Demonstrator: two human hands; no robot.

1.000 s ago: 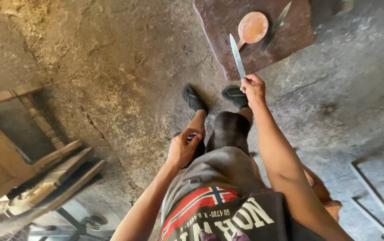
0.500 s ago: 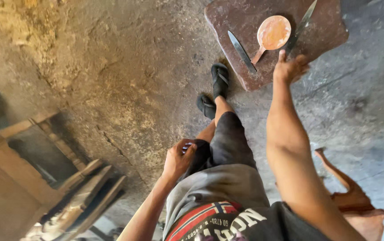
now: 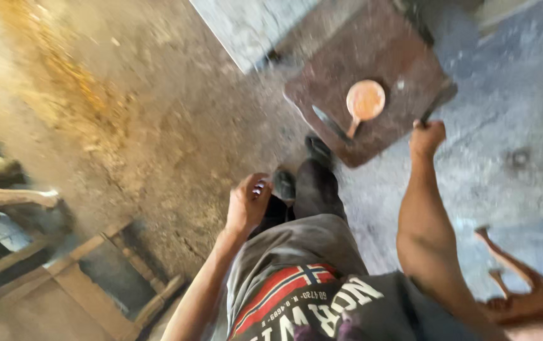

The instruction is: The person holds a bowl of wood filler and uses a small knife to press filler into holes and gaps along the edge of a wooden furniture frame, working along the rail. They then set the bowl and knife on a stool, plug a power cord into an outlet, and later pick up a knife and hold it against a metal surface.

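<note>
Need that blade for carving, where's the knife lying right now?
In the head view, the knife lies on the dark reddish slab, just left of the round wooden spoon.

A low brown table (image 3: 397,57) is standing on the dusty concrete floor (image 3: 158,126), carrying a round orange ladle (image 3: 365,101) and a knife (image 3: 329,123) lying just beside it.

Dark reddish-brown table (image 3: 404,57), scuffed. Pale orange round spoon (image 3: 365,101) on it, beside a dark grey blade (image 3: 329,124). Floor (image 3: 158,126) mottled grey-brown, yellow-ochre patch far left, bluish-grey right. Grey shirt (image 3: 296,284) with red, white and blue flag print. Black shoes (image 3: 318,150).
</note>
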